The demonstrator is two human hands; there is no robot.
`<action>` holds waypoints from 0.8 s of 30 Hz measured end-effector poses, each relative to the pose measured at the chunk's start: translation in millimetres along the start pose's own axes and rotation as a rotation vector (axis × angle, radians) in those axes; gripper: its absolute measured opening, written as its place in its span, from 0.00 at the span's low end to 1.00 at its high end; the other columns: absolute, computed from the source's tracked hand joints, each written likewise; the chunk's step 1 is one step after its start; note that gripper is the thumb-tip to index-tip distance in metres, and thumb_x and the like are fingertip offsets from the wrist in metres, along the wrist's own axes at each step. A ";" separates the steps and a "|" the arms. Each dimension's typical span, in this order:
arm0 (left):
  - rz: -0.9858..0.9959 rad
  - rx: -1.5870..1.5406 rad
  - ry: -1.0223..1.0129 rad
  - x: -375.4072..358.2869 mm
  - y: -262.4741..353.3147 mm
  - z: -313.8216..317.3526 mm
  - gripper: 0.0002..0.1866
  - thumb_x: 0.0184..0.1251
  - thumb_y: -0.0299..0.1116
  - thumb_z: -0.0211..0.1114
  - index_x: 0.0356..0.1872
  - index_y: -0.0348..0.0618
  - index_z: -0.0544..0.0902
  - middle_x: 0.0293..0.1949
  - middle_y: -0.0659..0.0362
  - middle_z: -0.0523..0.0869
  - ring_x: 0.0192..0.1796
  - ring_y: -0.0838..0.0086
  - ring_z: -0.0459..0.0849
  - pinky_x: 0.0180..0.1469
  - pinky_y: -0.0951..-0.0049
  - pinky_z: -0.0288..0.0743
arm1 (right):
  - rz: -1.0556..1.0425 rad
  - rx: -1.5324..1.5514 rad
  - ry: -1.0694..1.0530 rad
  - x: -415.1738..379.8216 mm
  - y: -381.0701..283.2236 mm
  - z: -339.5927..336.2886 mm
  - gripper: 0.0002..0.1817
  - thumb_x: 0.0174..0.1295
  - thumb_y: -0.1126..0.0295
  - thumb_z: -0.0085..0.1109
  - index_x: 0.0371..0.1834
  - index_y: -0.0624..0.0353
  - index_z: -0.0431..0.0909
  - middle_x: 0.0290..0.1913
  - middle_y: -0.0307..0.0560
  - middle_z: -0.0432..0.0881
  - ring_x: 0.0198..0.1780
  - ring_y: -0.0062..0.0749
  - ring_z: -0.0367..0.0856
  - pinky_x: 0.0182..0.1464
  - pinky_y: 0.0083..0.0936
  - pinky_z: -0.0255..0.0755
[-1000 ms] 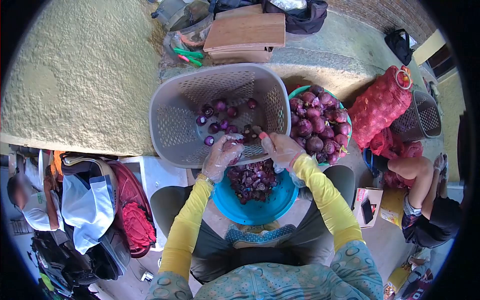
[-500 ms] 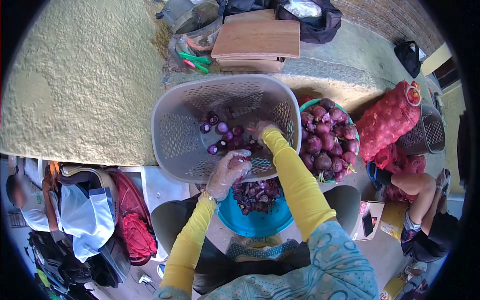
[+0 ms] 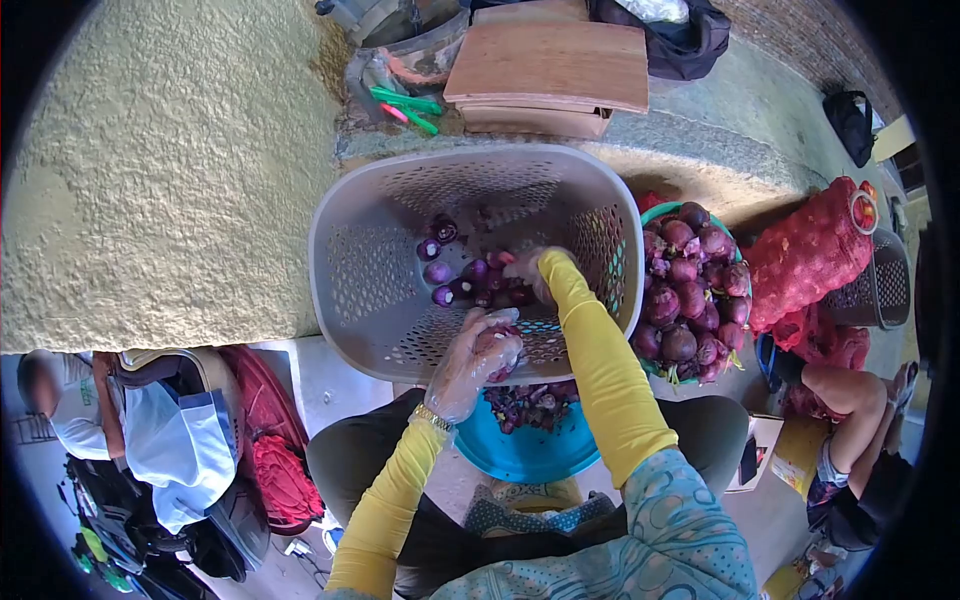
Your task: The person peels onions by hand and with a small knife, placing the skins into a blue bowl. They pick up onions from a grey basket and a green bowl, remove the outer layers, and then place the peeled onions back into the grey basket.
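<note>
My left hand [image 3: 468,368], in a clear plastic glove, is closed around a red onion [image 3: 504,352] at the near rim of a grey perforated basket [image 3: 335,250]. My right hand [image 3: 532,272], also gloved, reaches down inside the basket with its fingers curled beside peeled purple onions [image 3: 437,272]. A small pink thing [image 3: 506,258] shows at its fingertips; I cannot make out what it is. Below the near rim, a blue basin [image 3: 520,455] between my knees holds onion skins and scraps [image 3: 530,405].
Unpeeled red onions [image 3: 690,295] fill a green-rimmed container right of the basket. Beyond stands a full red mesh sack [image 3: 810,245]. A wooden board [image 3: 550,65] and green-handled tools [image 3: 408,103] lie on the ledge. One person's legs [image 3: 850,400] show at right; another person [image 3: 85,405] sits at left.
The view has shifted, so the basket and onions appear farther right. My left hand still holds the onion, now turned slightly at the near rim. My right hand stays low in the basket.
</note>
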State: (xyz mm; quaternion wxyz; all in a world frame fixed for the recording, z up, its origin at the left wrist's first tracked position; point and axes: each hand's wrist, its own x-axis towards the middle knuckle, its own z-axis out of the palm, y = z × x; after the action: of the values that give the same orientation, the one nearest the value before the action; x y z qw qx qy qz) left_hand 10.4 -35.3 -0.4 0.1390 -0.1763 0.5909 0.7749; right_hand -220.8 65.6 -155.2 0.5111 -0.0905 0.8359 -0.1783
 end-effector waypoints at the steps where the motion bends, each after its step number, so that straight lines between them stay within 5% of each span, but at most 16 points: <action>1: 0.011 0.036 0.010 1.3 0.4 0.2 0.22 0.72 0.32 0.65 0.65 0.39 0.76 0.47 0.63 0.79 0.47 0.80 0.76 0.56 0.76 0.73 | -0.035 -0.139 -0.132 -18.3 -14.7 -14.1 0.32 0.62 0.36 0.64 0.59 0.49 0.86 0.57 0.53 0.87 0.56 0.43 0.86 0.60 0.40 0.77; 2: 0.010 0.035 0.009 1.0 1.1 -0.5 0.22 0.72 0.32 0.65 0.65 0.39 0.76 0.47 0.63 0.79 0.47 0.80 0.76 0.56 0.76 0.73 | -0.034 -0.138 -0.132 -40.9 -24.4 -22.8 0.32 0.62 0.36 0.64 0.59 0.49 0.86 0.57 0.53 0.87 0.56 0.43 0.86 0.60 0.40 0.77; 4: -0.049 -0.060 -0.037 0.7 2.8 -2.4 0.22 0.72 0.33 0.64 0.65 0.40 0.76 0.47 0.63 0.78 0.49 0.80 0.76 0.57 0.75 0.72 | -0.324 0.138 -0.235 -68.0 -33.7 -33.2 0.25 0.58 0.50 0.78 0.51 0.55 0.88 0.44 0.41 0.87 0.42 0.33 0.84 0.44 0.35 0.78; 9: -0.026 -0.147 -0.028 1.5 -1.6 -4.2 0.23 0.72 0.33 0.65 0.65 0.38 0.76 0.49 0.61 0.80 0.50 0.80 0.78 0.56 0.75 0.73 | -0.574 0.342 -0.463 -41.6 -27.2 -7.1 0.25 0.55 0.55 0.82 0.52 0.55 0.88 0.39 0.37 0.87 0.42 0.26 0.83 0.45 0.28 0.78; 11: -0.037 -0.183 0.001 3.5 -4.4 -5.0 0.22 0.71 0.32 0.66 0.64 0.36 0.77 0.50 0.60 0.82 0.50 0.80 0.79 0.56 0.76 0.74 | -0.444 0.402 -0.514 -71.6 -41.5 -14.4 0.23 0.56 0.57 0.81 0.50 0.57 0.87 0.39 0.35 0.87 0.42 0.20 0.82 0.45 0.22 0.78; 15: -0.098 -0.216 0.032 2.7 -0.5 -3.7 0.24 0.71 0.32 0.66 0.65 0.36 0.76 0.48 0.61 0.82 0.48 0.80 0.79 0.55 0.76 0.74 | -0.471 0.359 -0.532 -88.5 -47.4 -26.7 0.21 0.58 0.55 0.80 0.47 0.56 0.87 0.40 0.37 0.87 0.41 0.19 0.83 0.46 0.23 0.79; 18: -0.084 -0.185 0.007 3.6 -4.0 -3.6 0.25 0.71 0.32 0.65 0.67 0.34 0.74 0.44 0.63 0.80 0.45 0.80 0.77 0.54 0.76 0.73 | -0.569 0.534 -0.776 -50.6 -19.5 -27.4 0.20 0.59 0.55 0.78 0.48 0.54 0.88 0.42 0.39 0.89 0.41 0.26 0.85 0.48 0.27 0.80; 21: -0.054 -0.166 -0.029 2.4 -1.1 -0.4 0.27 0.71 0.30 0.64 0.70 0.33 0.72 0.41 0.64 0.78 0.43 0.81 0.75 0.52 0.77 0.71 | -0.054 0.175 -0.642 -32.8 -6.4 -47.8 0.22 0.59 0.57 0.76 0.53 0.56 0.87 0.46 0.42 0.90 0.44 0.32 0.87 0.50 0.31 0.81; 23: -0.046 -0.163 -0.036 1.1 1.9 1.2 0.28 0.71 0.30 0.64 0.71 0.32 0.71 0.40 0.65 0.77 0.42 0.81 0.74 0.52 0.77 0.71 | 0.096 -0.282 -0.497 28.6 27.0 -24.9 0.22 0.59 0.60 0.73 0.56 0.56 0.87 0.50 0.46 0.90 0.48 0.39 0.88 0.53 0.37 0.81; 24: -0.043 -0.163 -0.026 1.2 1.6 1.7 0.29 0.72 0.30 0.63 0.72 0.32 0.71 0.40 0.65 0.77 0.42 0.81 0.74 0.51 0.77 0.71 | 0.015 -0.336 -0.258 30.8 33.9 -8.1 0.22 0.57 0.63 0.72 0.55 0.57 0.87 0.53 0.50 0.88 0.52 0.42 0.87 0.57 0.39 0.81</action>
State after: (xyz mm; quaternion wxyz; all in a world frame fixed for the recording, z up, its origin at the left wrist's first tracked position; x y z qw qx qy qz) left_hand 8.5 -34.0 0.9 0.1487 -0.1897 0.5200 0.8194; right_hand -241.1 88.2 -190.5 0.5930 -0.1904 0.7821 -0.0195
